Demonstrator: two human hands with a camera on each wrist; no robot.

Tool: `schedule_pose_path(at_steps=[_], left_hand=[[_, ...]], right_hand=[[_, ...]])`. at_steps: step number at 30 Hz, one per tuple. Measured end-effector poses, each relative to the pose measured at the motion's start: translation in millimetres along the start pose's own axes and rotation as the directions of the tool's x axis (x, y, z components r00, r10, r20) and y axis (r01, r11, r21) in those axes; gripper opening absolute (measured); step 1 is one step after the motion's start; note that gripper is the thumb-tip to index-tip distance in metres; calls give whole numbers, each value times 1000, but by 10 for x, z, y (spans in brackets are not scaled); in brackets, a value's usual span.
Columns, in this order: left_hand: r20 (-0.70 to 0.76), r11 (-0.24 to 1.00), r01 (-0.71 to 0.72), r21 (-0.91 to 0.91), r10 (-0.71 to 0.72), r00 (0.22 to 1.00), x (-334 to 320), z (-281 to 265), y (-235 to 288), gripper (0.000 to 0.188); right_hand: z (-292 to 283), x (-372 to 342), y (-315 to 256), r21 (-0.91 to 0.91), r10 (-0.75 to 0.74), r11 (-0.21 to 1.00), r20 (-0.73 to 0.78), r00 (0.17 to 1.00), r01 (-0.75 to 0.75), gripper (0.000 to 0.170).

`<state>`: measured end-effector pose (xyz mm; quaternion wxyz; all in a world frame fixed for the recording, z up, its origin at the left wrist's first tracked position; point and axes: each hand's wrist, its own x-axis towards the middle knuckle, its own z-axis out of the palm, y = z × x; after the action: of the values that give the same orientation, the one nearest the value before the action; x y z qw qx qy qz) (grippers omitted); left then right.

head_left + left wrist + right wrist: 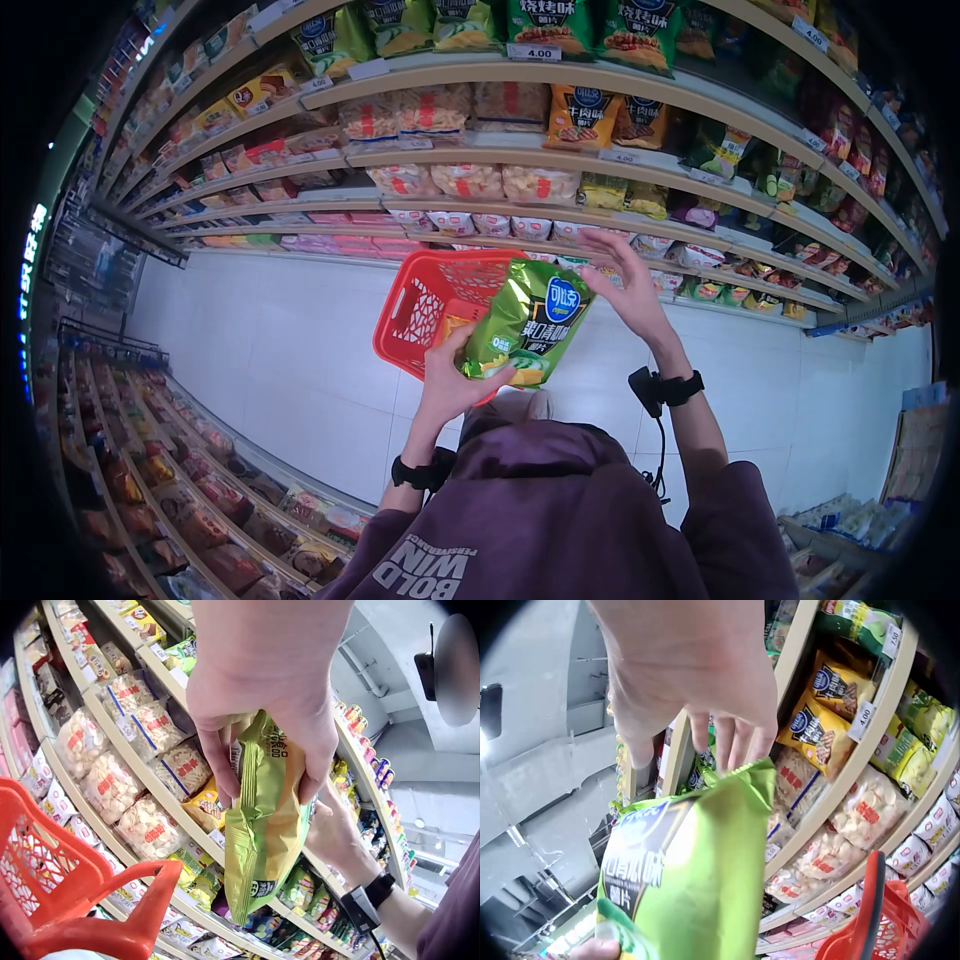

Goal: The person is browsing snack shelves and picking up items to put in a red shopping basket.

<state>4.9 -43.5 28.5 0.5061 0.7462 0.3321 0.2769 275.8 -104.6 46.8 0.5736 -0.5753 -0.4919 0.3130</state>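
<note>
A green bag of cucumber-flavour potato chips (530, 325) is held up in front of the body. My left hand (450, 385) grips it at its lower left, thumb across the printed front and fingers behind; the left wrist view shows the bag (266, 817) edge-on between thumb and fingers. Close to the bag's upper right corner is my right hand (632, 288), its fingers extended and spread. In the right wrist view that hand (697, 690) hangs over the crimped top seam, holding nothing. Behind and left of the bag is a red shopping basket (390, 325).
An orange packet (456, 326) lies in the basket. Ahead, curved-looking shelves (420, 75) carry chip bags and puffed snacks with price tags. More stocked shelves (190, 490) stand at the lower left. Pale tiled floor (270, 330) lies between them.
</note>
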Motion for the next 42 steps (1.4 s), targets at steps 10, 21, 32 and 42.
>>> schedule_pose_path(at_steps=[10,21,32,42], left_hand=[[-212,991,-66,-116,40,976,146,47,140,64],[-423,910,-67,-410,-125,897,294,144,94,26],[64,619,290,-730,-360,931,317,79,-95,11],[59,715,253,-652,-285,957,269,78,-91,28]], right_hand=[[181,6,131,350,255,907,-10,967,-235,30],[213,-140,241,460,251,882,-281,927,-99,23],[207,-248,345,379,242,920,-354,903,-98,22],[275,-334,523,388,301,912,-417,858,-132,22]])
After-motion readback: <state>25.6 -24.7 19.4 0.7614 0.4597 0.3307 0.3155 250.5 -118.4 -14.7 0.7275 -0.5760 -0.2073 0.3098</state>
